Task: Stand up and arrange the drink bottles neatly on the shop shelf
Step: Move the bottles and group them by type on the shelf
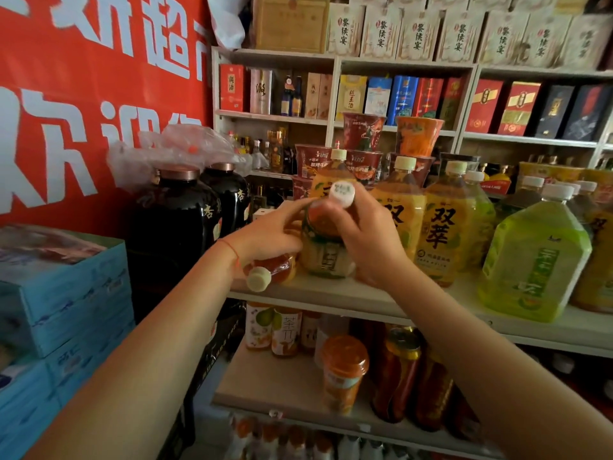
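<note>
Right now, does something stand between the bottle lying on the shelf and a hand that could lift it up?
No. The left hand already rests on the lying bottle. The right hand holds the upright bottle beside it.

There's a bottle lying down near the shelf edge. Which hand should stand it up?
The left hand, probably. It sits right over the lying bottle, whose cap points off the shelf. The right hand is busy gripping the upright bottle.

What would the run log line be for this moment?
right hand grips upright orange bottle near cap | left hand touches it, over lying bottle | shelf front edge | lying bottle not yet stood
</note>
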